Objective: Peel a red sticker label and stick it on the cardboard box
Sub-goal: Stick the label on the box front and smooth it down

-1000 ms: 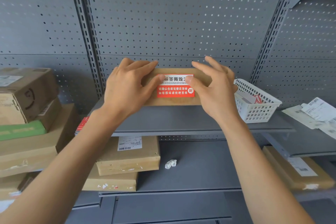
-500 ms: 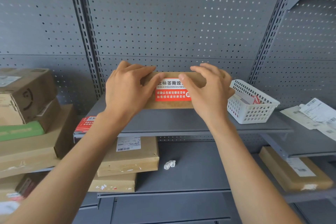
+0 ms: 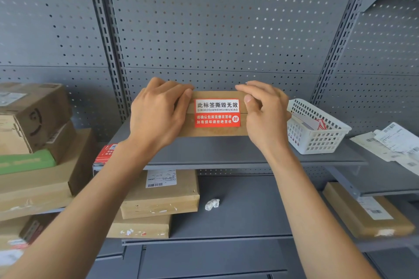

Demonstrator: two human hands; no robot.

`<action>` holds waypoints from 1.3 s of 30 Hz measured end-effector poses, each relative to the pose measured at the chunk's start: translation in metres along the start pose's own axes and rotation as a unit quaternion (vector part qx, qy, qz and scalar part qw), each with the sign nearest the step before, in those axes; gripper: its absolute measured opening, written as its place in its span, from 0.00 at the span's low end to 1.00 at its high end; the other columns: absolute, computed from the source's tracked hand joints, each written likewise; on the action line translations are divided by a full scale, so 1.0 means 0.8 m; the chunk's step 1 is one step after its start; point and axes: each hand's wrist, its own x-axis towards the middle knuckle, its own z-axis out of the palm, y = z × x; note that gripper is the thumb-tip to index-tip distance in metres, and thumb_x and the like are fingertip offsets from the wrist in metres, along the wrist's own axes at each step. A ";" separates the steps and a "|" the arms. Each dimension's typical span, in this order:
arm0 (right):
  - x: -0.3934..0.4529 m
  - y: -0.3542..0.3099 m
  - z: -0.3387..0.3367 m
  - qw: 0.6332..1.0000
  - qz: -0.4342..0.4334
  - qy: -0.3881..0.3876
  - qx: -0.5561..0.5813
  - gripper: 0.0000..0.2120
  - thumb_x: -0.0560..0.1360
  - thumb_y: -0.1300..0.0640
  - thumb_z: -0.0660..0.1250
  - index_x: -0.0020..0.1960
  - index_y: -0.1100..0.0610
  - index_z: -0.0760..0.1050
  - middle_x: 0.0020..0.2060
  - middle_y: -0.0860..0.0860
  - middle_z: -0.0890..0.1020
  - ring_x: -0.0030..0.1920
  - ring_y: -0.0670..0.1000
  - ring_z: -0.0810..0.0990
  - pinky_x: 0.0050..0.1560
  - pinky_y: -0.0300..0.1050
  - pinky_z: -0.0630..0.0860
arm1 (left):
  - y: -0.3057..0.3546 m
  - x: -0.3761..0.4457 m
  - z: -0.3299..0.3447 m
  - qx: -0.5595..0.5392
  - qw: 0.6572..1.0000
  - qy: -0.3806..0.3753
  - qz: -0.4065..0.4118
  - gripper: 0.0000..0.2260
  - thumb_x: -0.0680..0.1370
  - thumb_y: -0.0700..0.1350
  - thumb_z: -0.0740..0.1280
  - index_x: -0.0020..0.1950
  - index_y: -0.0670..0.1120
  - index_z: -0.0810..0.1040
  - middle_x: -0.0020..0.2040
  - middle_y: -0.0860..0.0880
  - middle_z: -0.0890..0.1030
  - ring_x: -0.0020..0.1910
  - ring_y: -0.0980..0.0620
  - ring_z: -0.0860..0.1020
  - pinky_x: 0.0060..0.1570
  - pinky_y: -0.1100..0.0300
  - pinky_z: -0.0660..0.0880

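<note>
Your red sticker label [image 3: 217,113] lies flat across the seam of the cardboard box [image 3: 213,132] on the shelf [image 3: 226,154]. Your left hand [image 3: 156,115] grips its 9 o'clock end and your right hand [image 3: 265,118] its 3 o'clock end; likely only letting go remains

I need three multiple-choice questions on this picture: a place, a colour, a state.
1. Where is the white basket? A. Right of the cardboard box, same shelf. B. One shelf lower. C. On the box.
2. The sticker label's lower half is: A. green. B. red. C. blue.
3. The label is: A. on its backing sheet. B. in the basket. C. stuck flat on the box front.
Key: 1 A, it stands right of the box; 2 B, red under a white band; 3 C, it lies flat there.
</note>
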 end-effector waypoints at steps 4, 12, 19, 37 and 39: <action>-0.003 0.001 0.002 0.999 -0.008 -0.033 -0.011 0.14 0.80 0.49 0.64 0.64 0.43 0.80 0.70 0.42 0.74 0.74 0.52 0.62 0.73 0.62 0.59 | -0.008 0.000 0.002 0.005 0.999 -0.033 0.007 0.23 0.80 0.65 0.58 0.62 0.52 0.83 0.56 0.54 0.85 0.56 0.46 0.76 0.51 0.50 0.74; -0.002 0.010 -0.012 0.979 -0.030 -0.186 -0.075 0.41 0.68 0.48 0.80 0.76 0.39 0.65 0.80 0.41 0.59 0.80 0.54 0.50 0.78 0.61 0.53 | -0.039 0.002 0.004 0.040 0.992 -0.096 0.071 0.36 0.71 0.74 0.62 0.69 0.51 0.78 0.63 0.54 0.82 0.59 0.46 0.75 0.51 0.47 0.76; -0.001 0.025 -0.015 0.969 -0.036 -0.230 -0.079 0.39 0.74 0.61 0.75 0.78 0.40 0.62 0.81 0.40 0.56 0.80 0.50 0.48 0.79 0.56 0.50 | -0.056 -0.002 0.005 0.035 0.982 -0.148 0.107 0.38 0.71 0.72 0.63 0.75 0.51 0.72 0.66 0.54 0.79 0.62 0.47 0.71 0.55 0.47 0.74; -0.021 0.060 0.025 0.977 -0.034 -0.195 -0.079 0.36 0.75 0.68 0.72 0.77 0.45 0.67 0.80 0.45 0.61 0.80 0.53 0.52 0.78 0.54 0.55 | -0.083 -0.034 0.033 0.013 0.978 -0.177 0.111 0.34 0.71 0.54 0.70 0.77 0.49 0.70 0.70 0.52 0.77 0.64 0.44 0.70 0.59 0.41 0.74; -0.026 0.062 0.027 0.977 -0.031 -0.194 -0.078 0.36 0.75 0.69 0.71 0.77 0.45 0.67 0.80 0.45 0.61 0.80 0.52 0.52 0.78 0.52 0.55 | -0.085 -0.039 0.035 0.013 0.978 -0.175 0.113 0.34 0.71 0.53 0.71 0.77 0.49 0.70 0.70 0.51 0.77 0.64 0.43 0.71 0.59 0.41 0.73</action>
